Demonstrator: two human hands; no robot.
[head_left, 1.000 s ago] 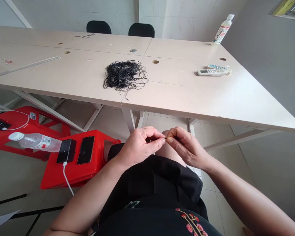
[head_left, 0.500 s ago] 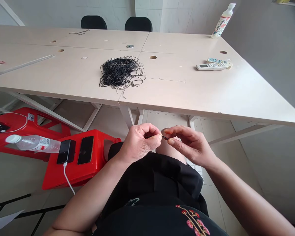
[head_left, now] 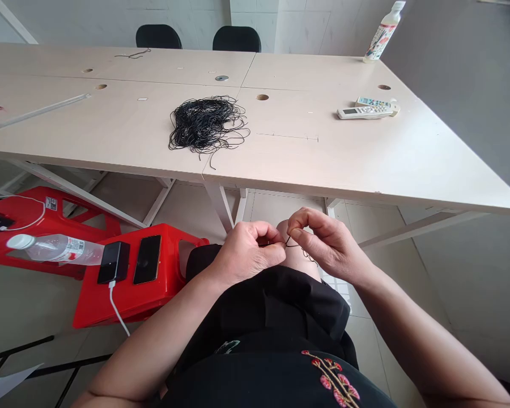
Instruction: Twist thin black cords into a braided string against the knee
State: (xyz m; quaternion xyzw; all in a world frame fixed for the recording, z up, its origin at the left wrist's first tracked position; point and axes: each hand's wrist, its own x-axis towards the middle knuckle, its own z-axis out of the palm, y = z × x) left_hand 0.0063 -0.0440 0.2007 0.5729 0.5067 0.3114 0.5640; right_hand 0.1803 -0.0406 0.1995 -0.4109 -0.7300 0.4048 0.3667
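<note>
Thumb and index finger pressed together, a seated person's left hand pinches a thin black cord above the lap, just in front of the desk. The right hand grips the same cord between thumb and forefinger, its tips closed and raised slightly above the left's, a short stretch showing between the two. Thin loops dangle beneath the right palm, against the bare knee; how the other fingers of the left hand hold the cord inside the curled palm cannot be told.

A tangled black bundle lies on the desk, left of two overlapping remote controls. Near the far right corner, an upright bottle bears a white label with dark and reddish print, too small to read. A clear bottle lies on its side on a red stool, its red-and-white label carrying a square code and illegible lettering, beside a black phone.
</note>
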